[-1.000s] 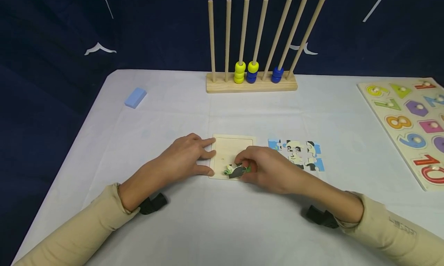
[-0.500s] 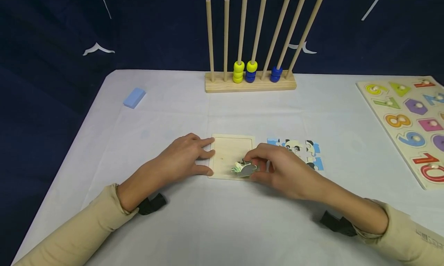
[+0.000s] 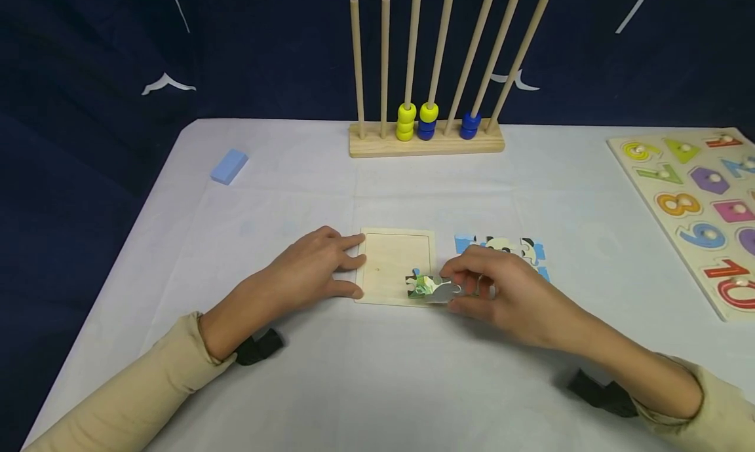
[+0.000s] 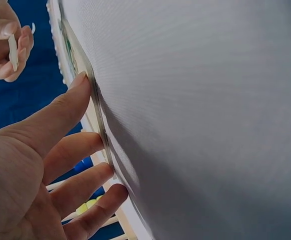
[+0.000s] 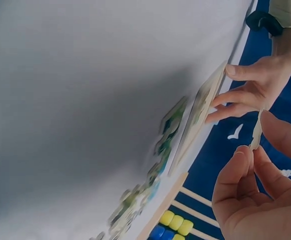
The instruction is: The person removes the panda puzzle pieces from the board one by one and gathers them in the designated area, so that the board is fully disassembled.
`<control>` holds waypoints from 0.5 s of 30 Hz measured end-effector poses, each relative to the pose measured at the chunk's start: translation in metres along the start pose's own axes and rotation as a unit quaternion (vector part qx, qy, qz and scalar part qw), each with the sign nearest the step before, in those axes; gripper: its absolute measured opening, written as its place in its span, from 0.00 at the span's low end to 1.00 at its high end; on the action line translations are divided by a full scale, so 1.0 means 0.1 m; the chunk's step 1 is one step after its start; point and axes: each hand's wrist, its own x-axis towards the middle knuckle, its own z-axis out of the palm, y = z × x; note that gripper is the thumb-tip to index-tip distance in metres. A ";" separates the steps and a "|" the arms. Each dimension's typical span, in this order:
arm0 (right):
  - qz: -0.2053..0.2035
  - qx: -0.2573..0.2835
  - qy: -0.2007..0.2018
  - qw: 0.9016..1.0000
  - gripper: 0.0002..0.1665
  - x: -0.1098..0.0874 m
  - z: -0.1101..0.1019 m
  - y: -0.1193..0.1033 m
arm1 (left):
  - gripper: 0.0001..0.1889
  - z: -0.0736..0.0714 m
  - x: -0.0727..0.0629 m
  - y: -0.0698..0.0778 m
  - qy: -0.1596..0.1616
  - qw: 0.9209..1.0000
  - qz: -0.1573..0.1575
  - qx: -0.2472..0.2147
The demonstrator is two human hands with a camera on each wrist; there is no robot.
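Observation:
In the head view my left hand [image 3: 312, 265] rests at the left edge of a shallow wooden puzzle tray [image 3: 383, 249], its spread fingertips touching the rim. The left wrist view shows the thumb [image 4: 78, 92] and fingers along that edge. Just off the tray's lower right corner, my right hand [image 3: 513, 291] pinches a grey jigsaw piece [image 3: 444, 292] between thumb and fingers; it shows edge-on as a thin pale sliver [image 5: 257, 131] in the right wrist view. A green jigsaw piece [image 3: 420, 285] lies in the tray's lower right corner, partly overlapped by the held one.
Several panda jigsaw pieces [image 3: 533, 250] lie right of the tray, partly hidden by my right hand. At the back stands a wooden bead rack [image 3: 425, 148] with tall pegs. A blue block [image 3: 229, 166] sits back left, a number-and-shape board [image 3: 678, 232] far right.
My right hand has moved right with the pinched piece, from over the tray to its lower right corner, uncovering more of the green piece there. The left hand has stayed put.

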 end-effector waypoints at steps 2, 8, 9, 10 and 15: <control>-0.002 0.000 0.002 1.000 0.21 -0.03 -0.02 0.02 | 0.31 0.00 0.00 0.00 -0.001 1.000 -0.002 -0.001; -0.010 -0.007 0.007 1.000 0.23 -0.09 -0.08 0.06 | 0.31 0.01 0.01 0.00 -0.002 1.000 -0.007 -0.002; -0.011 -0.009 0.007 1.000 0.23 -0.10 -0.09 0.07 | 0.31 0.01 0.01 0.01 -0.002 1.000 -0.008 -0.003; -0.012 -0.010 0.006 1.000 0.23 -0.11 -0.10 0.08 | 0.31 0.01 0.01 0.01 -0.002 1.000 -0.009 -0.003; -0.012 -0.015 0.003 1.000 0.26 -0.18 -0.13 0.11 | 0.32 0.01 0.01 0.02 -0.003 1.000 -0.011 -0.004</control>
